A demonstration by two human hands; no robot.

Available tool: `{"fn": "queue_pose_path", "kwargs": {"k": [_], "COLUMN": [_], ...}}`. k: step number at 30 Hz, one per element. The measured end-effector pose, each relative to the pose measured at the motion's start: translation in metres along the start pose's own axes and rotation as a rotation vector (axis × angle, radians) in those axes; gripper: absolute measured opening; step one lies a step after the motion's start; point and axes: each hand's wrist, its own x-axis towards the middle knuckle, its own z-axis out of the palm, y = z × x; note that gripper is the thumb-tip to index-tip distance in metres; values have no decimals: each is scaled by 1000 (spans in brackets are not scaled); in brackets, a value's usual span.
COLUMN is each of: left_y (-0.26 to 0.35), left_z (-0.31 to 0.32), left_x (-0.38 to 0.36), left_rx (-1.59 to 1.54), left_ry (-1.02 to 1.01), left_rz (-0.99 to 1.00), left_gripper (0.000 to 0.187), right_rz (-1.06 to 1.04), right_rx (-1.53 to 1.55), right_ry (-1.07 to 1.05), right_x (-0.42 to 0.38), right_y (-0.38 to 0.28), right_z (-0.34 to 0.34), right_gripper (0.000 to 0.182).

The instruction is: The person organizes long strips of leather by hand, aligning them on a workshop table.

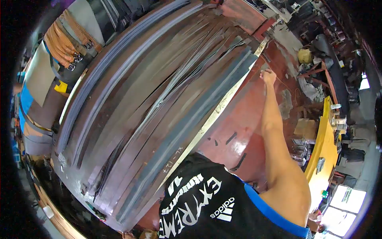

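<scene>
My right arm stretches forward past the edge of a long brown table (131,123). At its end my right hand (268,75) is closed, fingers curled together, beside the table's far right corner. Whatever it may pinch is too small to name. A wide dark grey strip (191,119) lies lengthwise near the table edge, apart from that hand. Along the edge runs a long pale, worn band (215,119). A small skin-coloured patch (128,235) at the bottom border, by the table's near end, may be my left hand; its fingers cannot be made out.
Several bundles of long thin strips (159,99) lie along the table, with bluish bundles (115,51) on the far side. Braided orange belts (61,42) with buckles hang beyond. Dark scraps (231,138) lie on the red floor (242,119). A yellow bench (318,147) stands right.
</scene>
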Motion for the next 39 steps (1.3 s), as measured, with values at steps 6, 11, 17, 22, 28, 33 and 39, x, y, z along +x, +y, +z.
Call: {"fn": "queue_pose_path", "kwargs": {"k": [6,11,17,22,28,33,39], "left_y": [13,20,25,27,19,11,1], "left_z": [10,20,22,22,11,0,-16], "left_x": [-8,-12,-10,-10,-11,-10,0], "left_rx": [64,87,106,126,149,161,164], "left_ry": [-39,-58,-69,-75,-71,-70,-71], "left_rz": [47,65,85,90,77,69,71], "left_gripper": [19,19,18,18,17,17,17], "right_rz": [-67,-55,-58,-62,-38,-41,-250], "right_rx": [8,9,62,46,18,34,-307], "right_ry": [4,4,-18,-31,-49,-100,105], "right_x": [-6,-10,-16,-18,-13,-6,-5], "right_y": [-7,-19,-29,-31,-28,-19,2], "right_z": [7,10,23,31,35,42,48], "right_gripper": [35,35,32,33,35,37,30]}}
